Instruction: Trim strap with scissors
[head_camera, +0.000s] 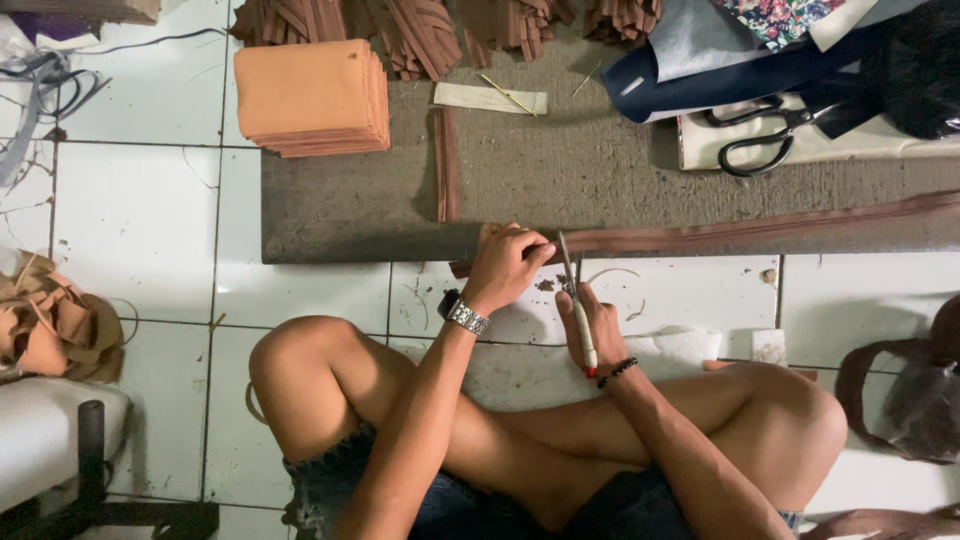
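Observation:
I sit cross-legged on a white tiled floor. My left hand (508, 262), with a metal watch on the wrist, pinches the near end of a long brown strip (760, 232) that runs right along the front edge of a grey mat (560, 185). My right hand (592, 325), with a dark bead bracelet, grips small snips (574, 295) with a white handle. Their blades point up at the strip just right of my left fingers.
A stack of orange fabric pieces (312, 95) lies at the mat's back left. Cut brown strips (445, 165) and bundles (420, 30) lie behind. Black scissors (765, 135) rest at the back right on cloth. Brown scraps (55, 320) lie on the left, a bag (905, 385) on the right.

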